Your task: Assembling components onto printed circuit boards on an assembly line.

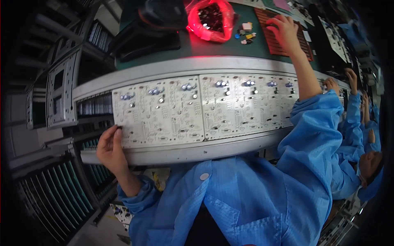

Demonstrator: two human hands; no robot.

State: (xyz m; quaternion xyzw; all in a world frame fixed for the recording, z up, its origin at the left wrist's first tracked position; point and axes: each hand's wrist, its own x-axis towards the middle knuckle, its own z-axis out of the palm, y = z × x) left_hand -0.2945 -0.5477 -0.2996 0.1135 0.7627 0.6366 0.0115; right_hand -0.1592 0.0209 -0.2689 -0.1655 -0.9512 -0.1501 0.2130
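A white circuit board panel (156, 112) lies in the metal rail track in front of me, with small blue, black and silver parts standing on it. At its left edge is my left hand (111, 149), thumb and fingers drawn together near the board's lower corner. Whatever lies between those fingertips is too small to make out. My right hand (285, 33) reaches out to the far right, over a reddish-brown slotted tray (273, 43). Its fingers are bent but apart, and nothing shows in them. A second white panel (250, 104) adjoins the first, partly behind my right arm.
On the green bench top (164, 57) sit a red plastic bag of dark small parts (211, 20), a black device (160, 18) and several loose small parts (247, 37). Board racks (53, 197) stand left. Other people in blue work at the right (351, 123).
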